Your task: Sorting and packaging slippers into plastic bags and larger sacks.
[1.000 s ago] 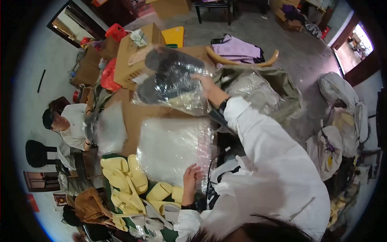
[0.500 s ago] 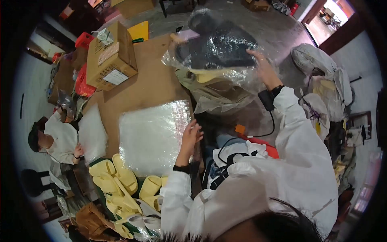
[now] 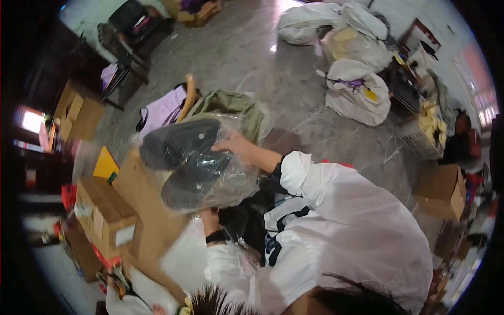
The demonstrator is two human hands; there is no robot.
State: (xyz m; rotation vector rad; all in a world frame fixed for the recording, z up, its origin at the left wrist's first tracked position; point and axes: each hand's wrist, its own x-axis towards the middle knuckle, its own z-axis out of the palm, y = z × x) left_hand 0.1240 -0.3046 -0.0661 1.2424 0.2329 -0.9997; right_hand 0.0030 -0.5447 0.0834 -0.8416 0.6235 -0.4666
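A pair of dark grey slippers in a clear plastic bag hangs in front of me, over the table's right edge. My right hand is closed on the bag's right side, fingertips against the slippers. At the bag's lower edge is my left hand; its fingers are mostly hidden behind the plastic, so I cannot tell whether they grip. Below it, a stack of clear plastic bags lies on the brown tabletop. Just beyond the slippers stands an open olive-green sack.
A taped cardboard box stands on the table's left, near a yellow panel. Another person's hand shows at the lower left. Full white sacks and an open carton are on the right; a dark chair is far left.
My view has swung to the right. The bagged slippers have come lower and nearer to me. My left hand has gone from over the plastic bags to the slippers' lower edge.
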